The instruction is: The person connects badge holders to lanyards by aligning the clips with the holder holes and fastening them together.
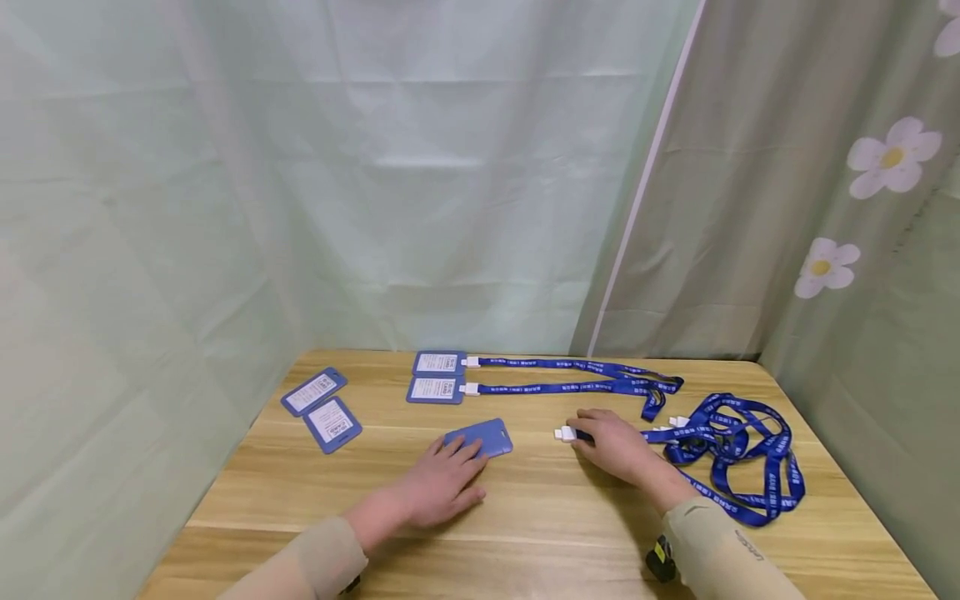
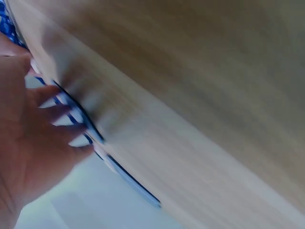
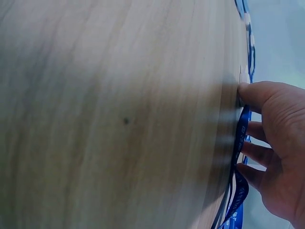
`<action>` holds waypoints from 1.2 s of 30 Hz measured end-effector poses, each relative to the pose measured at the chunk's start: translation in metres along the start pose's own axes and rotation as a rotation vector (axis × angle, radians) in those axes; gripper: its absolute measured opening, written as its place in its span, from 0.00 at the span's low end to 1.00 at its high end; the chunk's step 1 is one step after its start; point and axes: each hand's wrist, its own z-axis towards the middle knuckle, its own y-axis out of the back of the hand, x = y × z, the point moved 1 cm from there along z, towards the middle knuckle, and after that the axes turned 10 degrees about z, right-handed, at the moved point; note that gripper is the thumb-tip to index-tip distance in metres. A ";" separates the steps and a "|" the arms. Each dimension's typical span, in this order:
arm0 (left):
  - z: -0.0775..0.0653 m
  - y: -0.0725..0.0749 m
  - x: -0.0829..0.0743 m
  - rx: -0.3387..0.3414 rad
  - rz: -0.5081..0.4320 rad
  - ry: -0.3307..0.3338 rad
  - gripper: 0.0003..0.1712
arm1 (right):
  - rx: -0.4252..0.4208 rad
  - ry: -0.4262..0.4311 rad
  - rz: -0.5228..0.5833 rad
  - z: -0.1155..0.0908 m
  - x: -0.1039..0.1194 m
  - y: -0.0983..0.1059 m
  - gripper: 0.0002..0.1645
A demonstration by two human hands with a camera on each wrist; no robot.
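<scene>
A blue badge holder (image 1: 482, 439) lies blank side up near the middle of the table. Spread over its left end, my left hand (image 1: 444, 485) touches it with extended fingers, which also show at its edge in the left wrist view. My right hand (image 1: 611, 446) pinches a blue lanyard (image 3: 241, 129) just behind its white clip (image 1: 566, 434). That clip points left toward the holder, with a gap between them. The strap runs from under the right hand to a tangled pile of blue lanyards (image 1: 776, 467) at the right.
At the back, two badge holders (image 1: 435, 391) lie attached to straightened lanyards (image 1: 547, 388). Two loose badge holders (image 1: 332, 423) with white inserts rest at the left. Curtains (image 1: 450, 208) hang close behind the wooden table (image 1: 525, 533) and along its sides.
</scene>
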 end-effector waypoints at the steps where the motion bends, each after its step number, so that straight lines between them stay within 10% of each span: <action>1: 0.001 -0.001 0.004 -0.011 -0.005 -0.016 0.33 | 0.001 -0.002 -0.002 0.000 0.000 0.000 0.26; 13: 0.023 0.011 0.017 -0.105 0.029 0.072 0.35 | -0.008 -0.001 -0.005 0.000 0.000 0.000 0.26; 23: 0.048 0.022 0.017 0.036 0.037 0.237 0.42 | -0.006 -0.007 -0.012 0.001 0.001 -0.001 0.26; 36: 0.051 0.023 0.018 0.011 -0.019 0.240 0.30 | -0.014 -0.007 -0.019 0.001 -0.001 -0.002 0.26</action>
